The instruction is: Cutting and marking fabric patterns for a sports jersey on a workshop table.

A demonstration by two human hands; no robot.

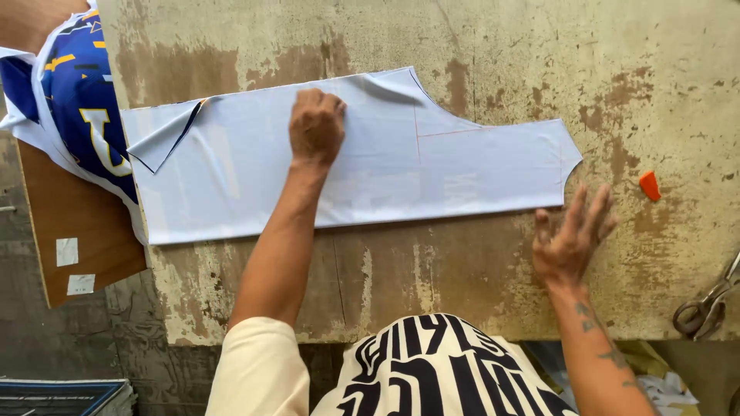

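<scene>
Worn, stained worktop carries pale cut fabric panel, laid flat; left corner fold remaining. Left hand clenched, pressing panel. Right hand released, spread just below panel edge. Scissors untouched.

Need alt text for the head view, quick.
A left hand presses a folded pale blue cut fabric piece flat on a worn wooden table; the open right hand hovers near its right end, between orange chalk and metal scissors.
</scene>
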